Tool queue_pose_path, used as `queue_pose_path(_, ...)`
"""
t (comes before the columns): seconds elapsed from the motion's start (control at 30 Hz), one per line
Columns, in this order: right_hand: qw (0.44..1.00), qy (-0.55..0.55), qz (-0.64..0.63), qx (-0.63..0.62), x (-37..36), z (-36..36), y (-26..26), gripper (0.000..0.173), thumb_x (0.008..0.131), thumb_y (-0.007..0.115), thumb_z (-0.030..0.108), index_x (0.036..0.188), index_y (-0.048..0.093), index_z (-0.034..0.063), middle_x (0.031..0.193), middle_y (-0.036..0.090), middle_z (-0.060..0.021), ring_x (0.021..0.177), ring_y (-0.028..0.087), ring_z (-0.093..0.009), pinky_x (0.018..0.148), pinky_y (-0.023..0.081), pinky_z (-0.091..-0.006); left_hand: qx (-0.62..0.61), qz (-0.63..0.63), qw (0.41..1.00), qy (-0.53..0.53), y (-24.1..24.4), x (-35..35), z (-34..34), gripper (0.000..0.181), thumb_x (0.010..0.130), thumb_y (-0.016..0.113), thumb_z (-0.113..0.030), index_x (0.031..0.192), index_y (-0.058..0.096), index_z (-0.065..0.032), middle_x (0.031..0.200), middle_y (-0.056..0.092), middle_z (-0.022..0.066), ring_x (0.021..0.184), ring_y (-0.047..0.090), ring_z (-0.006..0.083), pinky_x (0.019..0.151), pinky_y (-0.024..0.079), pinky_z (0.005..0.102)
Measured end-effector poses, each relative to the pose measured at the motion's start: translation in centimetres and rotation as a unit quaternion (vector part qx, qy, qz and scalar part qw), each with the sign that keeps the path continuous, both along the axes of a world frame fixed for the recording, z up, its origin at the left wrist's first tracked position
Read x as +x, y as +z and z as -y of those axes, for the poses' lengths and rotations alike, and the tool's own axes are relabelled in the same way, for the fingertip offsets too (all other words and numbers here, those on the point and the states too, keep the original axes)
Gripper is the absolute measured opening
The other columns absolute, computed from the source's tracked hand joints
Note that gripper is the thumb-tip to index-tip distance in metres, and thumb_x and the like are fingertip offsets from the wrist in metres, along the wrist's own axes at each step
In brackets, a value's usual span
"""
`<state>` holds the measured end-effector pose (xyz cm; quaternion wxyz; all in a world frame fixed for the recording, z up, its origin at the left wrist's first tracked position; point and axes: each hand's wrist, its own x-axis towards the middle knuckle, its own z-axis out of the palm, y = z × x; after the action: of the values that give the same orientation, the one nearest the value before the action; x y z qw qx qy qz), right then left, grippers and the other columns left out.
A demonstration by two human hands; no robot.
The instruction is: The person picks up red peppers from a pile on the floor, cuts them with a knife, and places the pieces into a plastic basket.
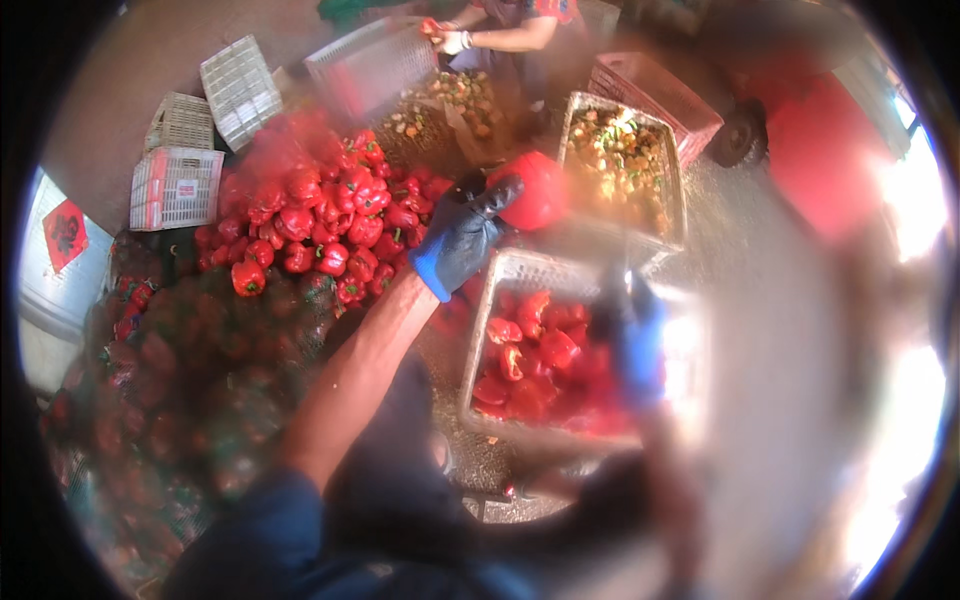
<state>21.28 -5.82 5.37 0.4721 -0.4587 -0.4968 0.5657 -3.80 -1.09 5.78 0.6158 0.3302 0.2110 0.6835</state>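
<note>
My left hand (465, 232), in a blue glove with a dark coated palm, grips a whole-looking red bell pepper (531, 190) above the far edge of a crate. That pale plastic crate (480, 337) holds cut red pepper pieces (559, 349). Over the crate's right side is my right hand (637, 337), gloved alike and badly blurred; whether it holds something cannot be made out. Left of my left hand lies a large heap of whole red bell peppers (330, 202). Beyond the near crate stands another crate (679, 187) with yellowish-green pepper cores and scraps (619, 150).
Mesh sacks of peppers (202, 375) lie at the left. Several crates (176, 187) stand behind the heap. A co-worker's gloved hand (453, 42) is beside a far crate (375, 64), near scraps on the floor (465, 94). A reddish crate (660, 94) and a wheel (739, 135) are at the back right.
</note>
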Motion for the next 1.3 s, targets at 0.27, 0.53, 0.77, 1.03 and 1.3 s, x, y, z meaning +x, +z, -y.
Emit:
queue_pose_path(0.27,0.985,0.047,0.098,0.134,-1.4,-2.3,1.0,0.074,0.086,0.083,0.025,0.145,0.048,-0.0019,0.099,0.069,-0.0082,0.075,0.064,-0.009,0.058,0.049,-0.0232,-0.045,-0.117,0.984,-0.125,-1.7,4.4,3.6,0.045,0.095,0.071,-0.015,0.136,0.058,-0.0021,0.128,0.066,0.0087,0.113,0.065,0.0169,0.099,0.053,0.0317)
queue_pose_path(0.53,0.997,0.062,0.052,0.008,-0.6,-1.5,-0.4,0.058,0.087,0.075,0.009,0.139,0.052,-0.0025,0.088,0.070,-0.0069,0.067,0.063,-0.010,0.053,0.049,-0.0235,-0.083,-0.359,0.926,-0.079,-1.3,4.7,4.3,0.044,0.084,0.072,-0.006,0.127,0.063,-0.0008,0.117,0.067,0.0064,0.104,0.061,0.0111,0.089,0.052,0.0249)
queue_pose_path(0.77,0.998,0.051,-0.003,-0.029,1.5,-2.8,-1.6,0.051,0.090,0.068,0.016,0.138,0.054,0.0050,0.094,0.069,-0.0061,0.070,0.065,-0.014,0.055,0.054,-0.0265,-0.074,-0.180,0.970,-0.143,-3.0,4.8,3.5,0.049,0.084,0.070,0.001,0.131,0.061,-0.0027,0.119,0.067,0.0068,0.106,0.064,0.0132,0.088,0.055,0.0257)
queue_pose_path(1.03,0.999,0.040,-0.016,0.012,1.6,-3.3,-2.2,0.042,0.091,0.070,0.020,0.130,0.058,0.0072,0.097,0.069,-0.0057,0.076,0.066,-0.014,0.058,0.054,-0.0278,0.128,-0.381,0.916,0.010,-1.9,5.2,2.8,0.066,0.084,0.081,-0.005,0.144,0.054,-0.0055,0.140,0.059,0.0079,0.122,0.061,0.0171,0.099,0.055,0.0311)
queue_pose_path(1.3,0.997,0.006,-0.025,-0.070,0.9,-2.4,-0.8,0.035,0.091,0.072,0.020,0.121,0.063,0.0043,0.089,0.070,-0.0068,0.068,0.065,-0.015,0.053,0.054,-0.0274,0.198,-0.626,0.748,0.096,-3.0,5.2,3.7,0.046,0.088,0.079,-0.010,0.130,0.061,-0.0022,0.124,0.067,0.0100,0.106,0.067,0.0184,0.084,0.057,0.0316)
